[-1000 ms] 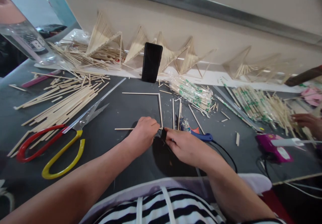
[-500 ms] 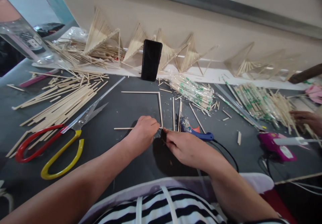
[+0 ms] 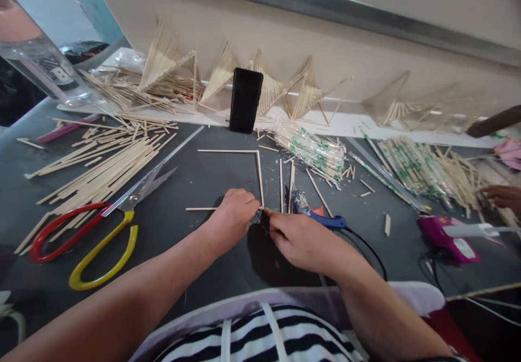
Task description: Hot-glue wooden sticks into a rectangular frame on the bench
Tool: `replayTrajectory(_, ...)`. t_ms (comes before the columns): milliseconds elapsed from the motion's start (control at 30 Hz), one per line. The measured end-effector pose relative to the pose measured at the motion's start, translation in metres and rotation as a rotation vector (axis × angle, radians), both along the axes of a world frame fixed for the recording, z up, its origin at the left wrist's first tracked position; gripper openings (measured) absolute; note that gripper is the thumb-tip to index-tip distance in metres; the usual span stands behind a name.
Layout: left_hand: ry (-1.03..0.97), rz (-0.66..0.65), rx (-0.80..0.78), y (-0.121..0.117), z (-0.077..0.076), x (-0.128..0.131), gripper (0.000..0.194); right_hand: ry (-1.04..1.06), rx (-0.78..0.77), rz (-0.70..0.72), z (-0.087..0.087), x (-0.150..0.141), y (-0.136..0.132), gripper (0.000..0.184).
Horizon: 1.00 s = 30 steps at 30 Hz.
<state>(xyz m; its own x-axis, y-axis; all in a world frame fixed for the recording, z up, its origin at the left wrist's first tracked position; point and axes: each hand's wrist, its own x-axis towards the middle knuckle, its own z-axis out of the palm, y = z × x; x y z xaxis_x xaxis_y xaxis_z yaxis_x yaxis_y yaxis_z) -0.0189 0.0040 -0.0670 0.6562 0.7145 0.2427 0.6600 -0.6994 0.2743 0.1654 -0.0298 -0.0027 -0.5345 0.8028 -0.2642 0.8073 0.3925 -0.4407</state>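
Observation:
Three thin wooden sticks (image 3: 260,180) form a three-sided frame on the dark table, open to the left. My left hand (image 3: 236,215) is closed on the lower stick (image 3: 200,209), near the corner where it meets the upright one. At that same corner my right hand (image 3: 299,240) presses with its fingertips, its other fingers curled under; whether it grips the stick is hard to see. A blue glue gun (image 3: 328,220) with a crusted nozzle lies right of my right hand, beside a few loose sticks (image 3: 280,185).
Scissors (image 3: 129,204) with red and yellow handles lie left, by a clear strip and many loose sticks (image 3: 101,183). A phone (image 3: 246,100) stands behind, before twisted stick models (image 3: 268,88). Wrapped stick bundles (image 3: 311,150), a magenta box (image 3: 445,240) and another person's hand (image 3: 502,195) are right.
Both my hands stay at the lower corner, almost unmoved. The other person's hand at the far right has shifted slightly. The camera view has tilted a little.

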Motion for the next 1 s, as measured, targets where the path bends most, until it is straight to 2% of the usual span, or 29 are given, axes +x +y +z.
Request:
replayTrajectory(567, 0.007, 0.002, -0.01, -0.0015, 0.0029, 0.0007, 0.017, -0.05, 0.008, 0.013, 0.001, -0.0018, 0.0009, 0.017)
replayTrajectory(833, 0.003, 0.003, -0.022, -0.001, 0.0038, -0.0001, 0.016, 0.035, -0.016, 0.005, 0.0015, 0.0035, 0.0047, 0.016)
replayTrajectory(1000, -0.001, 0.002, -0.009, -0.0012, 0.0021, -0.0002, 0.017, 0.004, -0.015, 0.0, -0.001, -0.0008, 0.0033, 0.015)
